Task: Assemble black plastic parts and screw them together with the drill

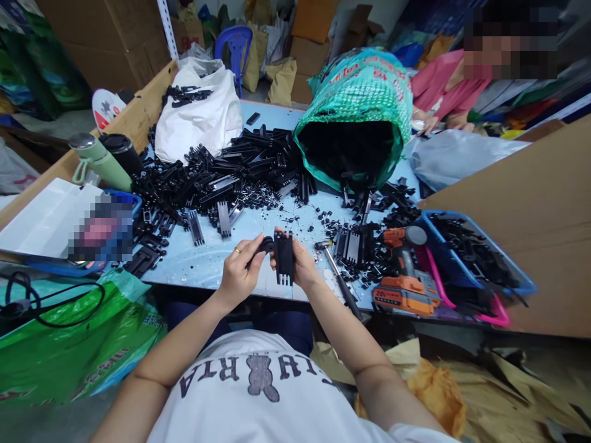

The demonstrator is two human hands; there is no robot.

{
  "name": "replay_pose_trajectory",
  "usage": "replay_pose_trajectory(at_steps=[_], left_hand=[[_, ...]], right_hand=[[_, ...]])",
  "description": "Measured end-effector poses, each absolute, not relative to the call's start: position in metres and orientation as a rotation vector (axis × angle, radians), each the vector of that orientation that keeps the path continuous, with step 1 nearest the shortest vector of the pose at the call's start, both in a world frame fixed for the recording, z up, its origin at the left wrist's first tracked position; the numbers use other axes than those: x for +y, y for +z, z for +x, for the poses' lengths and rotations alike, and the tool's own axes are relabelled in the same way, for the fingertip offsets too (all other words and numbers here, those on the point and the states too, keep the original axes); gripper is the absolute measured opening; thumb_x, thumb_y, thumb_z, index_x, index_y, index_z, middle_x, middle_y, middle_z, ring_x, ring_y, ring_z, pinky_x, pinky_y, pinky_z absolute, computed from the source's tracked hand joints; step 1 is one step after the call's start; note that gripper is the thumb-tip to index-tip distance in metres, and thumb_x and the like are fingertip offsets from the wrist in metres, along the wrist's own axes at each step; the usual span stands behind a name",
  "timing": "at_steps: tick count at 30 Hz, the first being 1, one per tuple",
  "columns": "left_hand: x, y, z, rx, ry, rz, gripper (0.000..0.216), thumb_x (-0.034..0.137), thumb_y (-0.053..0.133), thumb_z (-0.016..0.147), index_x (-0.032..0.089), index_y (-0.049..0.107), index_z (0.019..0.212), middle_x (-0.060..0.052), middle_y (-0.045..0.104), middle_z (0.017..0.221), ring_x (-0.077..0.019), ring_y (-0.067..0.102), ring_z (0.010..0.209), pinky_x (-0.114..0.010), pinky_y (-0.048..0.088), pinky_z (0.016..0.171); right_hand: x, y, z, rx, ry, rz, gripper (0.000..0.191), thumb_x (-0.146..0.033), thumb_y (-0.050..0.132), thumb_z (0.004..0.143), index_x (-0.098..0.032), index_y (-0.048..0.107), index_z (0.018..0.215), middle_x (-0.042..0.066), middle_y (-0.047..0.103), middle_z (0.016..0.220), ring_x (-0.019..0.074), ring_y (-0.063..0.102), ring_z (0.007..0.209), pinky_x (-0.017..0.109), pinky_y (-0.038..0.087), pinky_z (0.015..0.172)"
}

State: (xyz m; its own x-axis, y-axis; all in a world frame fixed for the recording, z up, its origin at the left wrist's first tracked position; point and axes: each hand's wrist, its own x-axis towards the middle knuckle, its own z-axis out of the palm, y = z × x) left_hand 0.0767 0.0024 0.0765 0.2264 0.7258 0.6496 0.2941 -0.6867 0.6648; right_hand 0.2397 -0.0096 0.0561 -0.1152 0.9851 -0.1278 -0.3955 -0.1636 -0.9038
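The left hand [237, 271] pinches a round-ended black piece [266, 244] between its fingers, right beside a slotted black block [284, 255] gripped in the fingers of the right hand [303, 264]. Both pieces are held over the near edge of the bench [207, 258]; whether they touch is hard to tell. A hammer [341, 283] lies to the right, near an orange drill [405, 263].
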Motion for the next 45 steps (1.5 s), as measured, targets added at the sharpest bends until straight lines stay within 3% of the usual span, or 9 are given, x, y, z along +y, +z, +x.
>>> replay_pose_trajectory(at_steps=[4, 8, 10, 15, 22, 34, 41, 45], left_hand=[[0.000, 0.075, 0.080, 0.933, 1.523, 2.339, 0.042, 0.017, 0.050, 0.085, 0.016, 0.048, 0.127, -0.009, 0.062, 0.098, -0.0137, 0.059, 0.088, -0.023, 0.049, 0.077], [-0.001, 0.069, 0.080, 0.935, 1.514, 2.420, 0.041, 0.020, 0.048, 0.087, 0.016, 0.047, 0.128, -0.011, 0.062, 0.099, -0.0145, 0.060, 0.089, -0.024, 0.049, 0.079], [-0.001, 0.067, 0.078, 0.934, 1.505, 2.395, 0.041, 0.021, 0.047, 0.087, 0.016, 0.047, 0.128, -0.011, 0.062, 0.099, -0.0144, 0.060, 0.089, -0.024, 0.049, 0.079], [-0.002, 0.065, 0.071, 0.880, 1.438, 2.346, 0.040, 0.019, 0.045, 0.088, 0.017, 0.047, 0.128, -0.010, 0.061, 0.098, -0.0133, 0.060, 0.087, -0.023, 0.050, 0.075], [0.007, 0.067, 0.053, 0.729, 1.225, 2.409, 0.039, 0.017, 0.047, 0.087, 0.017, 0.050, 0.125, -0.008, 0.061, 0.096, -0.0123, 0.060, 0.086, -0.021, 0.049, 0.072], [0.006, 0.066, 0.061, 0.928, 0.940, 2.336, 0.031, 0.026, 0.043, 0.090, 0.017, 0.059, 0.115, -0.005, 0.062, 0.090, -0.0105, 0.060, 0.076, -0.021, 0.047, 0.068], [0.011, 0.075, 0.070, 1.063, 0.935, 2.144, 0.031, 0.027, 0.042, 0.090, 0.017, 0.060, 0.114, -0.006, 0.062, 0.087, -0.0134, 0.058, 0.082, -0.024, 0.045, 0.072], [0.014, 0.074, 0.068, 1.062, 0.884, 2.131, 0.031, 0.027, 0.044, 0.089, 0.016, 0.061, 0.113, -0.006, 0.062, 0.085, -0.0136, 0.058, 0.079, -0.024, 0.045, 0.071]], right_hand=[[-0.009, 0.044, 0.241, -0.982, 1.435, -0.975, 0.074, -0.069, 0.045, 0.076, -0.019, 0.041, 0.130, 0.005, 0.060, 0.082, 0.0152, 0.060, 0.065, 0.030, 0.052, 0.061], [-0.010, 0.036, 0.249, -1.284, 1.016, -1.067, 0.066, -0.066, 0.041, 0.081, -0.018, 0.050, 0.125, 0.012, 0.057, 0.111, 0.0217, 0.057, 0.098, 0.037, 0.047, 0.087], [-0.010, 0.039, 0.256, -1.504, 0.765, -1.087, 0.062, -0.062, 0.037, 0.085, -0.018, 0.052, 0.125, 0.013, 0.055, 0.114, 0.0235, 0.052, 0.106, 0.039, 0.042, 0.093], [-0.012, 0.060, 0.272, -1.940, 0.425, -0.903, 0.048, -0.042, 0.035, 0.093, -0.020, 0.043, 0.134, 0.012, 0.055, 0.109, 0.0207, 0.054, 0.099, 0.036, 0.045, 0.085], [-0.014, 0.084, 0.283, -2.277, 0.296, -0.897, 0.054, -0.033, 0.049, 0.089, -0.021, 0.034, 0.140, 0.011, 0.055, 0.106, 0.0161, 0.055, 0.088, 0.027, 0.047, 0.073], [-0.009, 0.077, 0.285, -2.286, 0.401, -1.013, 0.050, -0.037, 0.057, 0.083, -0.013, 0.051, 0.127, 0.004, 0.057, 0.075, 0.0098, 0.050, 0.061, 0.021, 0.041, 0.057], [-0.010, 0.071, 0.260, -1.909, 0.398, -1.259, 0.038, -0.037, 0.061, 0.080, -0.014, 0.062, 0.111, 0.005, 0.066, 0.084, 0.0109, 0.060, 0.067, 0.021, 0.046, 0.064], [-0.007, 0.066, 0.264, -2.020, 0.282, -1.230, 0.036, -0.031, 0.057, 0.081, -0.015, 0.060, 0.113, 0.005, 0.065, 0.080, 0.0110, 0.059, 0.066, 0.021, 0.045, 0.061]])
